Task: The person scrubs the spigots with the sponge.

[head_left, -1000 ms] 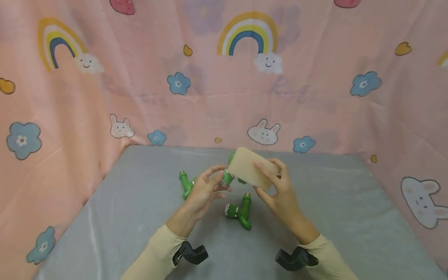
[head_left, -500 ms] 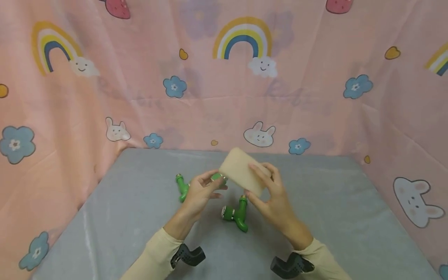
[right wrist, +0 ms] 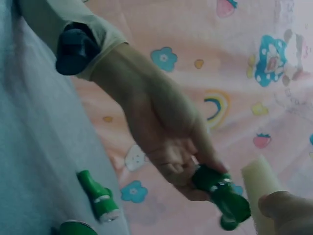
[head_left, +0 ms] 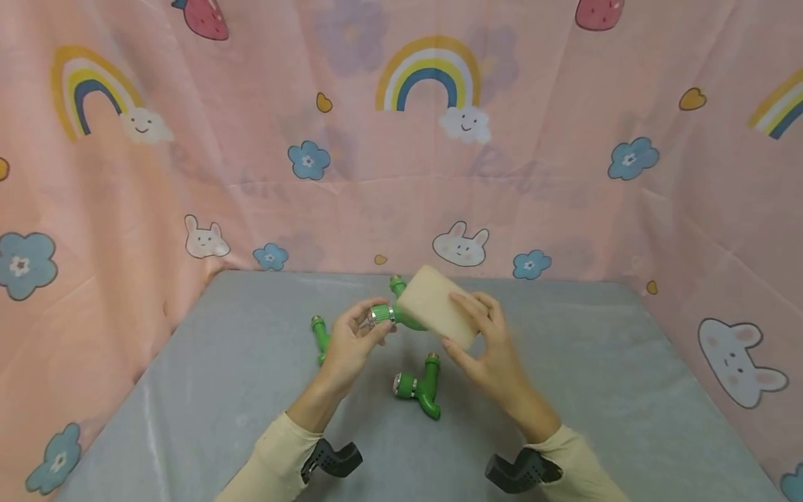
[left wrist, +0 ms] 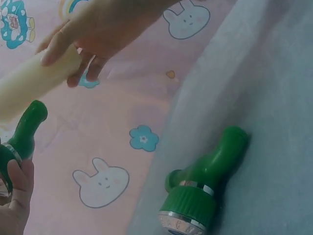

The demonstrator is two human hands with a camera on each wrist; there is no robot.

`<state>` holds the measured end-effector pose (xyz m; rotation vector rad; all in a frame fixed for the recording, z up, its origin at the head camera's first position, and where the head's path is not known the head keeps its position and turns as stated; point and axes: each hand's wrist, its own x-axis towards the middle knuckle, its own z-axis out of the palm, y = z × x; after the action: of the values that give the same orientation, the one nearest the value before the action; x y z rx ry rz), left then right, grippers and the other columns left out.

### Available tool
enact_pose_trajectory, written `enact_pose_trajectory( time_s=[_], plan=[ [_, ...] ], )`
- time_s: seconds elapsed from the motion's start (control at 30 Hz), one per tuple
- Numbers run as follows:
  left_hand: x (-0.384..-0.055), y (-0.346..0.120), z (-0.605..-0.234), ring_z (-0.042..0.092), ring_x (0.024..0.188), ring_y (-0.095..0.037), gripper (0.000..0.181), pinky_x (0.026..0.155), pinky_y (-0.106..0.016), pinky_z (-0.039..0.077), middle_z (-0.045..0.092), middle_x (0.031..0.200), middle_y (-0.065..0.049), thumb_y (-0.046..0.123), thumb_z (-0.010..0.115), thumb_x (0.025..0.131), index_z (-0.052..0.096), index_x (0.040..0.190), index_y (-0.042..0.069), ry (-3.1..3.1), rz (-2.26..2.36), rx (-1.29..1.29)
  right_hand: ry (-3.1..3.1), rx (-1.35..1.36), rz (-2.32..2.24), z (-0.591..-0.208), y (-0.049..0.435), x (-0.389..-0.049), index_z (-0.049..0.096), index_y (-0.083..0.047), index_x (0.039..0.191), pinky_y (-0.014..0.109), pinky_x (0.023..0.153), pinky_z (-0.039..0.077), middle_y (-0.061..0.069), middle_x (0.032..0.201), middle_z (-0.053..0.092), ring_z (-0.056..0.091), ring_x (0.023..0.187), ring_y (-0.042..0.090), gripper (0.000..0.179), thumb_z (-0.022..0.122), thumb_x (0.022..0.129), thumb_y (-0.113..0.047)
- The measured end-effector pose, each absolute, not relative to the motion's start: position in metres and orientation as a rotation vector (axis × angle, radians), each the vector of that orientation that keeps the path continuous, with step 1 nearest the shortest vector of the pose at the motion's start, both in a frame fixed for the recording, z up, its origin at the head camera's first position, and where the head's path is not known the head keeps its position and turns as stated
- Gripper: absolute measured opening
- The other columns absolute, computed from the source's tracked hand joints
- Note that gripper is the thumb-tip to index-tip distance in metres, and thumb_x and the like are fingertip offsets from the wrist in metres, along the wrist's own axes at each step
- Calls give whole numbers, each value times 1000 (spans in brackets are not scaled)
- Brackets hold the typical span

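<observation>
Slightly above the table, my left hand (head_left: 345, 345) pinches a green plastic faucet (head_left: 406, 318) by its ribbed knob, thumb on one side and fingers on the other. The faucet's threaded end sticks up behind a cream sponge (head_left: 433, 301). My right hand (head_left: 495, 352) grips this rectangular sponge, thumb below and fingers across its face. In the head view the sponge overlaps part of the faucet's body. The right wrist view has the sponge (right wrist: 258, 181) right at the end of the held faucet (right wrist: 229, 198).
A second green faucet (head_left: 429, 389) lies on the grey-covered table (head_left: 596, 390) between the forearms. Another faucet (head_left: 320, 333) lies behind the left hand, partly hidden by it. A pink patterned curtain (head_left: 552, 202) surrounds the table's back and sides.
The held faucet has turned in the left hand; its knob now points left and its threaded end shows above the sponge. The sponge has shifted across its body. The head view has shifted slightly.
</observation>
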<state>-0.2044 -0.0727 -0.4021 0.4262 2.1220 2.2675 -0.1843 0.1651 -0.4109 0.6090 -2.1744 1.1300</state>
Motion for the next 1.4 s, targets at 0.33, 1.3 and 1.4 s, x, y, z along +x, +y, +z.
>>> enact_pose_trajectory(
  time_s=[0.33,1.3,1.4],
  plan=[
    [-201,-68,-403,61,85,-6,39,71,-17,51,62,127,-22,-2,64,96,53,133,-5,2187,2247,505,-2277,420,1122,-423,170,-194,56,-8,142,19,69,37,25,134,44,47,94,21,65,81,83,-1],
    [-197,-59,-411,69,105,-27,48,78,-26,61,69,122,-16,-8,72,86,61,132,1,2868,1721,772,-2242,422,968,-420,161,-189,60,-11,138,22,63,41,25,129,50,52,83,23,68,86,76,-4],
    [-196,-58,-412,67,98,-22,49,74,-22,59,69,120,-15,-10,74,83,63,129,1,2912,1658,870,-2291,385,979,-422,161,-189,60,-13,138,24,64,42,23,130,50,55,87,27,68,86,77,-4]
  ],
)
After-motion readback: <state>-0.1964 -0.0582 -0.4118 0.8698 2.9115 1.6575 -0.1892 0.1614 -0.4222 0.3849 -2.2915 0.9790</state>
